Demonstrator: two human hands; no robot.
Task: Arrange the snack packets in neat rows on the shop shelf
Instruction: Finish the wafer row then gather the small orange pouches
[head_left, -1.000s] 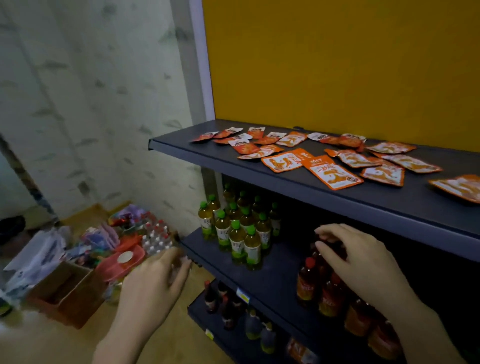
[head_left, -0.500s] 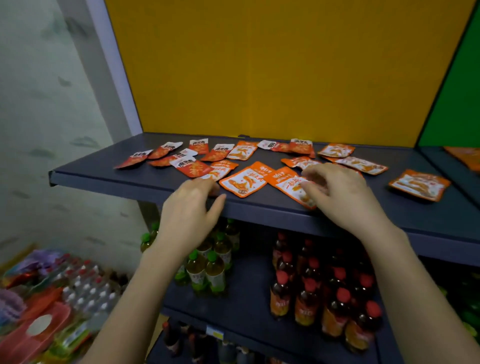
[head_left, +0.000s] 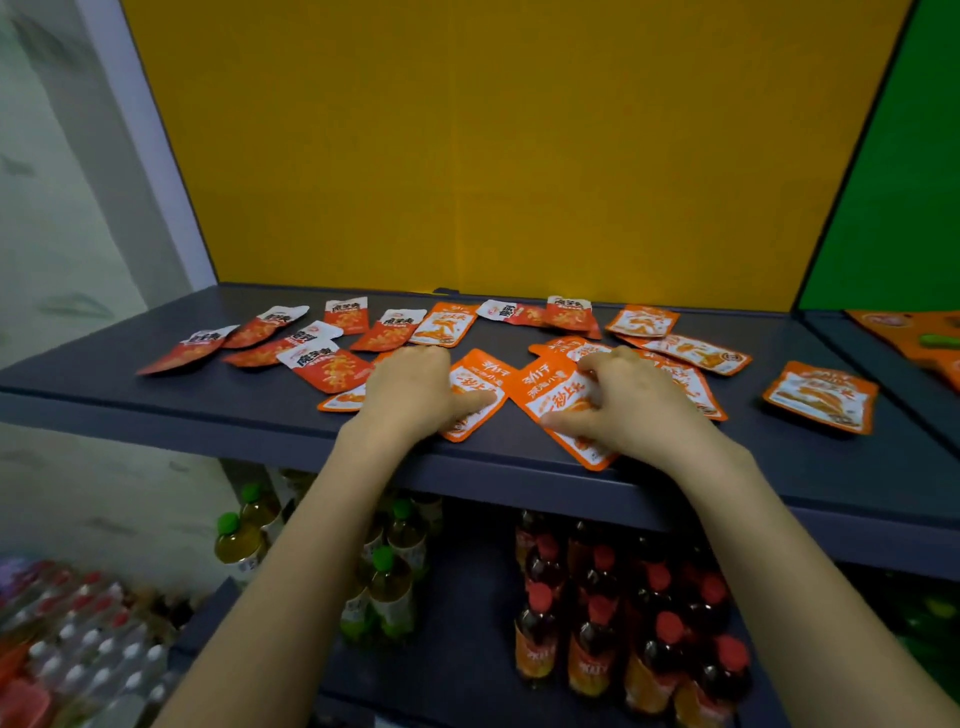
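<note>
Several snack packets lie scattered on the dark grey shelf (head_left: 156, 410). Red-and-white packets (head_left: 327, 366) spread over the left part, and orange packets (head_left: 685, 351) cover the middle and right. My left hand (head_left: 410, 395) sits near the front edge, fingers curled and thumb laid across an orange packet (head_left: 480, 376). My right hand (head_left: 628, 405) pinches the neighbouring orange packet (head_left: 553, 395) between thumb and bent fingers. That packet's lower corner overhangs the shelf's front edge. Another orange packet (head_left: 821, 397) lies alone at the right.
A yellow back panel (head_left: 467, 156) closes the shelf behind, with a green panel (head_left: 893, 182) on the neighbouring bay. The shelf below holds green-capped bottles (head_left: 389, 587) and red-capped bottles (head_left: 602, 639). Wrapped water bottles (head_left: 78, 654) lie on the floor at the left.
Both hands rose from the lower bottle shelf to the packet shelf. They now lie on the two orange packets at the front, and the view has swung right and up.
</note>
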